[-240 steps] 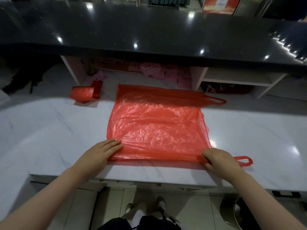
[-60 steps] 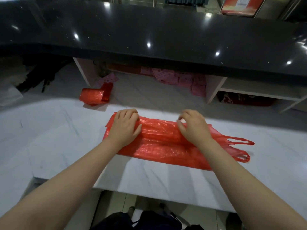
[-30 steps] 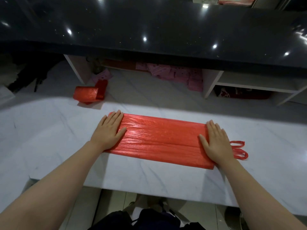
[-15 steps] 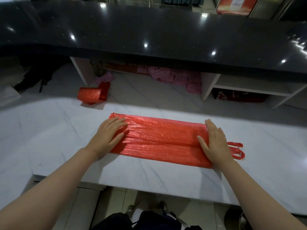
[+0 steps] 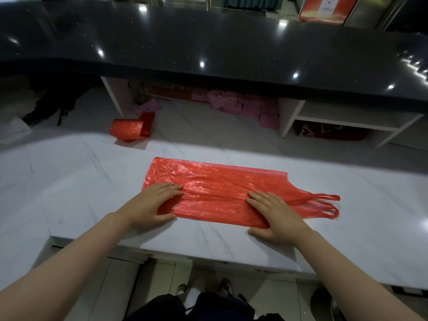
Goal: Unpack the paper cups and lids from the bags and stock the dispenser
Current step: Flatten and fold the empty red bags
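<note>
Here the red bag (image 5: 217,193) lies flat on the white worktop (image 5: 69,181), folded into a long strip whose long axis runs left to right across the person's front. Its closed end is at the left; its two loop handles trail off the right end, just beyond the right hand (image 5: 275,216).

Both hands sit on the strip's near half. The left hand (image 5: 152,205) lies palm down with its fingers straight, flat on the bag near the left end, grasping nothing. The right hand lies the same way, fingers straight and spread over the near edge right of centre, its thumb on the bare worktop; it too holds nothing. Each hand is nearer its own end, so a further lengthwise fold would probably fall to both together, while rolling from the handle end would suit the right.

The bag is thin, glossy, crinkled film, slightly see-through. It looks empty and limp, likely to spring open if the pressure comes off.

A second bag (image 5: 129,129), already folded small, lies well apart at the far left.
</note>
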Motion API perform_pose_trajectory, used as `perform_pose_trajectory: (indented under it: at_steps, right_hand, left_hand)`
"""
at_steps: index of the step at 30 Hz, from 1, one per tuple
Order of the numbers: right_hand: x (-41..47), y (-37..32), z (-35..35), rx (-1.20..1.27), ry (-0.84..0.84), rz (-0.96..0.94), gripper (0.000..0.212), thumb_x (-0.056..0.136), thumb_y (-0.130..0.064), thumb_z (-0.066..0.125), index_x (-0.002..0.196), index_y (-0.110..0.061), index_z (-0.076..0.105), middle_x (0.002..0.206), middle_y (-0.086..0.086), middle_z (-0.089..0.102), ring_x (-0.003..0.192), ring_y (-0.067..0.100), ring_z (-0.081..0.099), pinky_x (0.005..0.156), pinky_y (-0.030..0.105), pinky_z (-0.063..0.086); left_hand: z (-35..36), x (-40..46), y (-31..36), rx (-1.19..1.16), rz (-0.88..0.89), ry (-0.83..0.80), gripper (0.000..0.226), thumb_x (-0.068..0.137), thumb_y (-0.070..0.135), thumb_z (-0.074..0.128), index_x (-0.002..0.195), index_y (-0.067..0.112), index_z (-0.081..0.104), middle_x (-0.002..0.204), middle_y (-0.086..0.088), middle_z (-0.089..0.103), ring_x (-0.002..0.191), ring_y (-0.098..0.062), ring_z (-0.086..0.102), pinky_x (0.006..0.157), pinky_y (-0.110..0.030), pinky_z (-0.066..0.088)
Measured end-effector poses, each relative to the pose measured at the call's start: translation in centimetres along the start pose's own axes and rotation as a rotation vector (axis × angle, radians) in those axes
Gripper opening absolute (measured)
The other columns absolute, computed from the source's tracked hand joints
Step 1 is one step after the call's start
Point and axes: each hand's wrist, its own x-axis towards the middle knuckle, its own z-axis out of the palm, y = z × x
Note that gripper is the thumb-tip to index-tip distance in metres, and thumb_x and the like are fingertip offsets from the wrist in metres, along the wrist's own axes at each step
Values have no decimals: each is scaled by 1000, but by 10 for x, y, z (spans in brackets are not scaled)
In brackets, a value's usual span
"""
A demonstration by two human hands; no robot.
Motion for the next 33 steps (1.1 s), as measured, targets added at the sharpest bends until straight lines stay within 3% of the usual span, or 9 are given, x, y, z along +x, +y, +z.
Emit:
perform_pose_trajectory:
  at_steps: [6, 11, 13, 16, 19, 23, 27, 30, 33]
  right_hand:
    - [-12, -5, -12, 15, -40, 16, 73, 94, -67, 38, 156, -33, 22, 163, -15, 11, 151, 7, 10, 113, 20, -13]
    - [-18, -1, -25, 101, -83, 47, 69, 94, -69, 14, 148, -34, 41, 155, -13, 37, 143, 10, 36, 118, 30, 22]
    - [-18, 0, -33, 132, -90, 58, 64, 97, -64, 18, 140, -32, 53, 149, -15, 46, 137, 8, 44, 113, 29, 32]
    - [-15, 3, -46, 156, -91, 92, 42, 102, -49, 33, 121, -30, 65, 123, -14, 66, 106, 9, 61, 91, 31, 46]
    - [-6, 9, -58, 176, -106, 152, 45, 96, -59, 32, 87, -25, 60, 85, -8, 67, 74, 10, 55, 75, 37, 46]
    - [5, 20, -77, 344, -202, 212, 68, 72, -90, 36, 100, -36, 65, 93, -17, 68, 87, 0, 61, 83, 27, 50]
    - [12, 20, -89, 354, -307, 218, 52, 73, -73, 68, 115, -44, 57, 105, -19, 64, 100, 2, 59, 92, 27, 47]
    - [19, 23, -92, 359, -306, 202, 28, 82, -61, 66, 103, -44, 59, 101, -16, 62, 94, 7, 59, 88, 30, 47]
    - [24, 27, -96, 374, -393, 227, 29, 82, -56, 68, 104, -43, 56, 101, -18, 58, 92, 3, 54, 83, 28, 44]
  left_hand:
    - [5, -22, -1, -63, 19, 30, 78, 83, 71, 55, 150, 38, 32, 159, 20, 23, 148, -4, 19, 120, -40, 28]
    - [2, -34, -4, -37, 3, 13, 74, 83, 54, 56, 151, 34, 33, 156, 15, 31, 147, -5, 21, 122, -36, 23]
    - [-4, -36, -4, -56, 1, -19, 72, 80, 45, 52, 149, 32, 37, 154, 15, 33, 144, -4, 27, 120, -33, 27]
    - [-17, -35, 0, -147, -59, -73, 65, 75, 37, 50, 140, 41, 45, 147, 18, 44, 134, 0, 40, 112, -26, 35]
    - [-31, -29, 3, -346, -188, -38, 46, 72, 38, 48, 113, 56, 59, 123, 21, 63, 112, 3, 56, 99, -22, 44]
    - [-45, -16, 5, -536, -276, 8, 20, 90, 32, 60, 103, 43, 71, 103, 26, 69, 99, 4, 62, 86, -17, 45]
    - [-53, -3, -3, -621, -361, -3, 10, 95, 30, 65, 101, 34, 71, 99, 22, 71, 96, 4, 64, 90, -20, 46]
    - [-58, 5, -5, -654, -397, 14, 19, 96, 38, 61, 93, 22, 71, 86, 14, 70, 81, -1, 62, 82, -29, 47]
    - [-60, 9, -5, -657, -441, 31, 18, 98, 36, 58, 101, 22, 69, 96, 6, 71, 93, -14, 65, 87, -35, 49]
